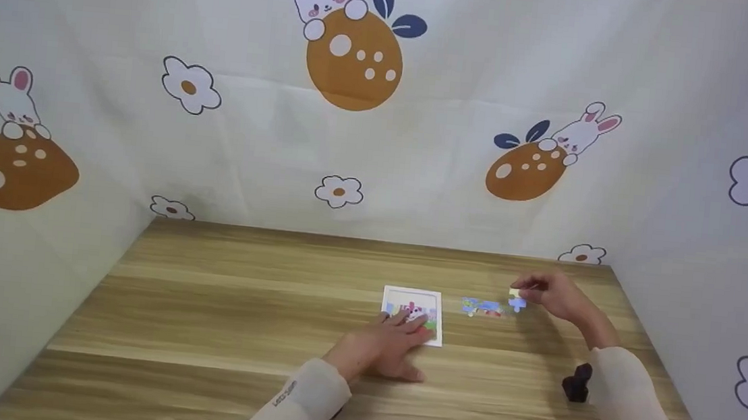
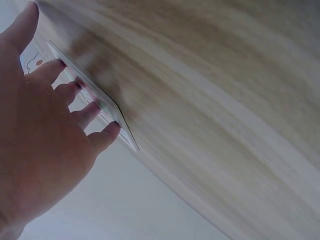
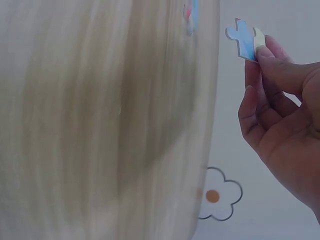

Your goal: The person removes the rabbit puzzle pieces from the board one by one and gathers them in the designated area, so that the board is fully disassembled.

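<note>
I have three feeds up. Head cam sits high, facing forward and down, far enough off to take in the table [image 1: 203, 303], left hand [image 1: 379, 346], right hand [image 1: 559, 297] and printed backdrop [image 1: 250, 152]. Left wrist cam is close in, looking out along the fingers [image 2: 104, 137], rolled so the table edge cuts diagonally. I get the picture card [image 1: 412, 301] at a grazing angle there, from above in head. Right wrist cam: also tight, rolled until the table edge stands near vertical; shares the puzzle piece [image 3: 246, 42] with head. Both wrist views catch table and backdrop.
</note>
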The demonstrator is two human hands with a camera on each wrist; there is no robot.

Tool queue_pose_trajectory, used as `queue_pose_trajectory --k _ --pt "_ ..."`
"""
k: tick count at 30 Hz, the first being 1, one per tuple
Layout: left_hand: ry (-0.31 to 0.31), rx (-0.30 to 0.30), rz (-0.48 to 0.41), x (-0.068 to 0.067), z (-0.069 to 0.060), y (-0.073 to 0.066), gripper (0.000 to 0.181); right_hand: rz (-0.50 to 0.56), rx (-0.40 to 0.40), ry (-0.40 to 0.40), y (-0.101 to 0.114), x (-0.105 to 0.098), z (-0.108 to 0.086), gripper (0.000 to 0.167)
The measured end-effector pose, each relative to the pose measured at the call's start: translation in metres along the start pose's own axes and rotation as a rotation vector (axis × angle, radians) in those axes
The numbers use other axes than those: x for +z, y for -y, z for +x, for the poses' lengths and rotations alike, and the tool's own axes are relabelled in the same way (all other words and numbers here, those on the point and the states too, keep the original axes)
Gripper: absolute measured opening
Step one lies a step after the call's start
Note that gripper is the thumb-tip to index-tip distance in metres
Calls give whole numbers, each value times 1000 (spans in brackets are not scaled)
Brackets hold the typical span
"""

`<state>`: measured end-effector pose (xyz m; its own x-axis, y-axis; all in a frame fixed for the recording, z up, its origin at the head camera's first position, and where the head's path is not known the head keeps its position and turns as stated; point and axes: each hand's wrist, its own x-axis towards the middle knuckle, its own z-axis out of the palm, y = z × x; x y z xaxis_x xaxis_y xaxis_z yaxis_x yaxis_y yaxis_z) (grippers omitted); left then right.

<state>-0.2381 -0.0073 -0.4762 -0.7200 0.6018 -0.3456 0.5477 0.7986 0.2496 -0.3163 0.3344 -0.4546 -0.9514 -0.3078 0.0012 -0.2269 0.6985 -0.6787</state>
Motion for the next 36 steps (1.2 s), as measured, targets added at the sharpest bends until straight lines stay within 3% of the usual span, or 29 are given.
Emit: queue_pose_trajectory --k 14,22,28,36 --pt "3 -16 -10 -2 -1 -2 77 -23 153 20 -17 11 -5 17" --pt "15 -10 -20 -2 -1 -2 77 -38 144 -16 -22 21 -4 15" --pt "-9 -13 17 -1 0 -4 76 -14 113 -8 -23 24 -2 17" --pt "-33 -14 1 -1 -2 -8 70 -32 142 -11 -13 26 -1 19"
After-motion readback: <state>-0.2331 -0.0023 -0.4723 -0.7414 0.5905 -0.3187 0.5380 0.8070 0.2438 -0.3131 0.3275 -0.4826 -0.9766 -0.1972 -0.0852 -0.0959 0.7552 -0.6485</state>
